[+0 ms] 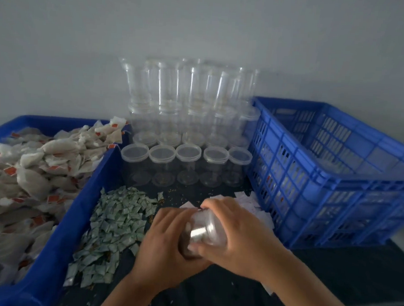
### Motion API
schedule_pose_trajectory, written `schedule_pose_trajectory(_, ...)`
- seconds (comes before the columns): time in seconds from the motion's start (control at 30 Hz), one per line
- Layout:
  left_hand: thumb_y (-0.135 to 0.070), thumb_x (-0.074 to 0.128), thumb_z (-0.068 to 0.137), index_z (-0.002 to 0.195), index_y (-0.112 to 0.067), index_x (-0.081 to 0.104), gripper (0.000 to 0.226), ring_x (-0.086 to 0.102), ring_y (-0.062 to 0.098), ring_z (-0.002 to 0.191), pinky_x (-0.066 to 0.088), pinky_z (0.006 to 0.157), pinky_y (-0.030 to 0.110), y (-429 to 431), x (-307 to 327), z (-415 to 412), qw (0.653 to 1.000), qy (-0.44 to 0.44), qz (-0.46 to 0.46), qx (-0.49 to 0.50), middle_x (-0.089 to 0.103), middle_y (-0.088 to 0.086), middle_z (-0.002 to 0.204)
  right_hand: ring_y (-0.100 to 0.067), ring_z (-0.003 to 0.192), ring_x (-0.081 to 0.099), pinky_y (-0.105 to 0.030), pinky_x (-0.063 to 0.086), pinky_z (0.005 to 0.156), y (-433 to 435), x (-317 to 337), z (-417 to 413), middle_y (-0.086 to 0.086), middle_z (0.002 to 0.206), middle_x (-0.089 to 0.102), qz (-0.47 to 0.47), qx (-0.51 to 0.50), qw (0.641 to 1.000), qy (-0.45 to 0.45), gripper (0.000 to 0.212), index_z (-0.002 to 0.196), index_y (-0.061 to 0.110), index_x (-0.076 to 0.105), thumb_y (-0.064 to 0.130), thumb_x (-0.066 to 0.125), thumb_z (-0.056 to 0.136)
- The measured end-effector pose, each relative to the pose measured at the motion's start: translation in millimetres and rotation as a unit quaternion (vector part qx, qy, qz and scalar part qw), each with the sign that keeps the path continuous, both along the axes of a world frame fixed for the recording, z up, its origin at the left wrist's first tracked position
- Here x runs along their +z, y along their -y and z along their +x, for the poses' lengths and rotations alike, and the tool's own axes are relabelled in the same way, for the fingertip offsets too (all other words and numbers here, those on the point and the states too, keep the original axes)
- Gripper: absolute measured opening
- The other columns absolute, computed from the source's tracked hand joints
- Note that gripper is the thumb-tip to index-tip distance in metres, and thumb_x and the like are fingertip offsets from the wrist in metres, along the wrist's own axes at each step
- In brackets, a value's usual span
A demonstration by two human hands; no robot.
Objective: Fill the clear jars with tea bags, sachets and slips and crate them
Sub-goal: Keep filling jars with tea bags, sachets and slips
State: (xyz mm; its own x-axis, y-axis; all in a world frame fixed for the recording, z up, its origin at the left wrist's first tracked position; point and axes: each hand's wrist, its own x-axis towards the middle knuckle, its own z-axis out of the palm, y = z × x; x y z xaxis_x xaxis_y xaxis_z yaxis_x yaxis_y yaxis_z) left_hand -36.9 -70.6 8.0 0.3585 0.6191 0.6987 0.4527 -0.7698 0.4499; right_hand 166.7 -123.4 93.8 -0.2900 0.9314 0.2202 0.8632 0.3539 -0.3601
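Head view. A clear jar [202, 232] is held above the dark table [335, 281], lying tilted between both hands. The left hand [167, 245] grips it from the left, its fingers [173, 216] curled round the jar wall. The right hand [241, 235] grips it from the right, with its fingers [218, 204] bent over the far side and the thumb pressed on the near side. The jar is blurred, and its contents cannot be told.

Just left of the left fingers lies a pile of green sachets [113, 230], scattered on the table. Further left, a blue bin [55, 257] holds a heap of tea bags [29, 177] with red tags. Just beyond the right fingers lie white slips [247, 201], partly hidden by the hand. Beyond both hands stand the stacked jars [188, 133], clear and lidded, in rows against the wall [204, 23], with the front row [186, 162] standing on the table. To the right of the right fingers sits a blue crate [336, 175] with slotted walls, its near corner close to the slips.
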Motion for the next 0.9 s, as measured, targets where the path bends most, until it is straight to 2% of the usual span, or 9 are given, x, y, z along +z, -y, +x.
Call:
schedule_pose_trajectory(0.17,-0.064,0.078,0.089,0.148,-0.008,0.057,0.085,0.055,0.021,0.134,0.046,0.110,0.038,-22,97,49,0.993,0.012,0.066,-0.096,0.056,-0.002,0.147,0.009,0.113,0.055,-0.018,0.048,0.084,13,73,43,0.031,0.127,0.047,0.133,-0.062,0.986,-0.074,0.069,0.142,0.050,0.042,0.082,0.062,0.084)
schedule_pose_trajectory(0.27,-0.029,0.068,0.095,0.152,-0.010,0.047,0.064,0.057,0.025,0.131,0.051,0.106,0.040,-31,130,84,0.958,0.177,-0.043,-0.221,0.050,0.006,0.151,0.013,0.109,0.054,-0.016,0.045,0.080,15,106,76,0.029,0.126,0.047,0.228,-0.116,0.961,-0.106,0.069,0.143,0.042,0.045,0.077,0.062,0.086)
schedule_pose_trajectory(0.33,-0.023,0.059,0.097,0.142,-0.020,0.055,0.045,0.063,0.009,0.120,0.053,0.096,0.026,-32,139,108,0.931,0.278,-0.144,-0.187,0.059,-0.005,0.138,0.010,0.108,0.054,-0.013,0.041,0.084,14,124,105,0.027,0.128,0.049,0.273,-0.162,0.938,-0.141,0.067,0.142,0.041,0.048,0.074,0.064,0.086)
schedule_pose_trajectory(0.43,-0.037,0.062,0.105,0.118,-0.030,0.066,0.016,0.066,0.001,0.104,0.054,0.086,0.024,-35,144,150,0.966,0.155,-0.168,-0.125,0.068,-0.017,0.113,0.004,0.106,0.050,-0.014,0.039,0.082,4,145,149,0.016,0.129,0.054,0.315,-0.233,0.908,-0.146,0.066,0.138,0.039,0.049,0.072,0.069,0.084)
schedule_pose_trajectory(0.5,-0.047,0.062,0.105,0.121,-0.025,0.068,0.028,0.061,0.002,0.113,0.048,0.099,0.028,-36,147,183,0.988,-0.001,-0.059,-0.142,0.068,-0.015,0.119,-0.002,0.102,0.050,-0.028,0.042,0.078,-8,156,178,0.013,0.124,0.052,0.317,-0.284,0.897,-0.121,0.067,0.135,0.036,0.048,0.070,0.075,0.084)
schedule_pose_trajectory(0.6,-0.049,0.066,0.103,0.121,-0.018,0.072,0.036,0.062,0.015,0.119,0.040,0.108,0.035,-36,155,235,0.970,-0.104,0.072,-0.205,0.071,-0.006,0.119,-0.016,0.098,0.053,-0.035,0.042,0.082,-31,169,221,0.006,0.118,0.053,0.257,-0.343,0.903,-0.037,0.069,0.129,0.030,0.047,0.069,0.078,0.081)
schedule_pose_trajectory(0.67,-0.047,0.069,0.102,0.107,-0.018,0.076,0.030,0.066,0.018,0.088,0.048,0.095,0.039,-38,153,259,0.966,-0.111,0.100,-0.210,0.071,-0.004,0.089,-0.026,0.100,0.059,-0.039,0.046,0.082,-47,172,246,-0.001,0.115,0.057,0.159,-0.380,0.911,0.029,0.067,0.122,0.026,0.049,0.069,0.079,0.080)
schedule_pose_trajectory(0.73,-0.045,0.067,0.103,0.078,-0.017,0.069,0.037,0.051,0.020,0.058,0.049,0.077,0.042,-41,144,274,0.976,-0.077,0.111,-0.170,0.055,-0.003,0.059,-0.035,0.107,0.064,-0.043,0.053,0.088,-60,167,263,-0.008,0.120,0.061,0.061,-0.409,0.905,0.099,0.070,0.125,0.021,0.053,0.066,0.082,0.080)
schedule_pose_trajectory(0.9,-0.039,0.066,0.103,0.060,-0.023,0.035,0.056,0.028,0.018,0.051,0.039,0.063,0.037,-44,131,293,0.969,0.068,0.190,-0.140,0.025,-0.007,0.055,-0.039,0.115,0.064,-0.048,0.057,0.096,-99,157,286,-0.014,0.133,0.057,-0.059,-0.445,0.858,0.250,0.089,0.148,0.021,0.046,0.068,0.080,0.081)
